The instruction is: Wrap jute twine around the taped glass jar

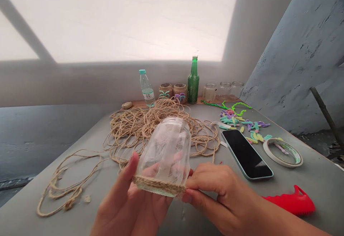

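Your left hand (pixel 129 207) grips the glass jar (pixel 168 146), your right fingers (pixel 204 178) pinch its jute twine band (pixel 158 186) — ease off and the wrap could slip.

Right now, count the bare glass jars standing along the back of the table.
3 bare glass jars: the first beside the green glass bottle, the second next along, the third farthest right.

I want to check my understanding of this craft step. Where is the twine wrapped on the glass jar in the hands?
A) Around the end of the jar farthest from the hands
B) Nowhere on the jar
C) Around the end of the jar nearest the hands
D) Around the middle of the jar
C. The twine band circles the lower end of the glass jar, under the right hand's fingers.
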Motion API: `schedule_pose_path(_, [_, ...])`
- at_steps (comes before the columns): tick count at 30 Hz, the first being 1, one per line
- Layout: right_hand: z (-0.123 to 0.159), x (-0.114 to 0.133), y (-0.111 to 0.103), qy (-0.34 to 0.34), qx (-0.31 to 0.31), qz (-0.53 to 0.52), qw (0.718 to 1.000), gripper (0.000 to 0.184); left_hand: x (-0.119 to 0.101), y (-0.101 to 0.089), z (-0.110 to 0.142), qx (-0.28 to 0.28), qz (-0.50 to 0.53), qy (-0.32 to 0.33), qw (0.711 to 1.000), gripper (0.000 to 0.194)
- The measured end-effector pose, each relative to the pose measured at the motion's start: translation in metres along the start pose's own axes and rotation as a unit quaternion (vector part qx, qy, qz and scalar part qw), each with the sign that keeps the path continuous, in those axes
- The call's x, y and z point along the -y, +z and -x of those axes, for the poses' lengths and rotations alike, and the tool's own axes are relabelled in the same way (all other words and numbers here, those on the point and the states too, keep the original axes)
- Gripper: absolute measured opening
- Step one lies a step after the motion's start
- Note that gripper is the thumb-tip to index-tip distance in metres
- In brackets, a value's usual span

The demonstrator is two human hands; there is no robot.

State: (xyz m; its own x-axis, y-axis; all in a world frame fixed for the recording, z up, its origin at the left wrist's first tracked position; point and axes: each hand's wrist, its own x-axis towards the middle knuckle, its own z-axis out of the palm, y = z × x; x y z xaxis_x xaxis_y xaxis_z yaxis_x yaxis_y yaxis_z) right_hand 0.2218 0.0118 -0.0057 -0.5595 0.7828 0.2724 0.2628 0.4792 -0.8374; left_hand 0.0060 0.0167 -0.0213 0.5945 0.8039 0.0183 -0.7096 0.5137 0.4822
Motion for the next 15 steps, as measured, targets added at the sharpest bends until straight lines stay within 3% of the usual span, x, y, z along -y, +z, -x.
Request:
schedule_pose_path(6, [-0.0011,-0.0032,0.0012,-0.055,-0.007,0.040,0.998,0.036,0.0041,0.0007,-0.0028,0.048,-0.005,0.010,0.999,0.065])
schedule_pose_path(11, [0.0017,-0.0040,0.0032,-0.045,-0.024,0.129,0.990,0.017,0.0079,-0.0011,-0.0006,0.061,0.007,-0.002,0.998,0.066])
schedule_pose_path(12, [0.0024,-0.0033,0.0035,-0.046,-0.031,0.140,0.989,0.019,0.0079,-0.0025,-0.0001,0.060,0.006,-0.004,0.998,0.067])
schedule_pose_path(15, [0.0050,0.0008,0.0012,-0.047,-0.064,0.167,0.983,0.046,0.0056,-0.0082,0.0027,0.044,-0.024,-0.003,0.999,0.067])
